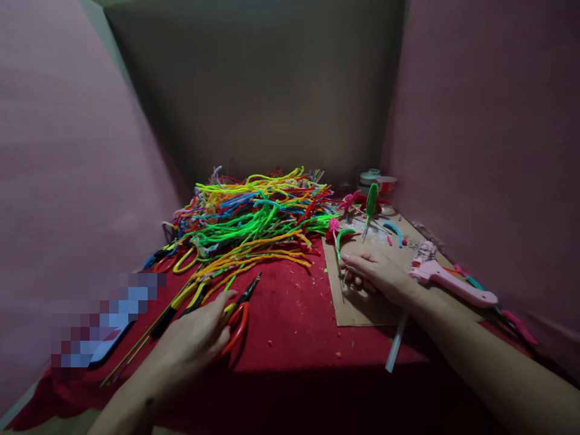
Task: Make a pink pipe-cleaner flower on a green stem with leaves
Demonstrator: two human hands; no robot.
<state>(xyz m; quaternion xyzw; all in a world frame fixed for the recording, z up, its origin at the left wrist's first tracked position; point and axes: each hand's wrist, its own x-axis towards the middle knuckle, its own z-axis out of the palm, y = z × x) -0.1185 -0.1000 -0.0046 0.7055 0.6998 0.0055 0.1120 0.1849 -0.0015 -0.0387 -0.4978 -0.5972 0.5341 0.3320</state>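
Observation:
My left hand (194,332) is closed around the handles of red-and-yellow-handled pliers (249,291), whose dark pointed jaws face away over the red cloth. My right hand (369,275) pinches the green stem of a pipe-cleaner flower (334,225) above the cardboard's left part. This flower has a pink fuzzy head and a curved green leaf (347,232); its lower stem is partly behind my fingers. Beyond my right hand, a green fuzzy leaf (372,199) and a pink pipe-cleaner flower (350,200) stand near the back of the cardboard (351,311).
A big heap of colourful pipe cleaners (258,211) lies at the back. A pink glue gun (453,284) with a glue stick (396,344) rests right. Yellow-and-black-handled pliers (194,297) and a phone-like object (111,341), partly pixelated, lie left. Jars (370,176) stand behind.

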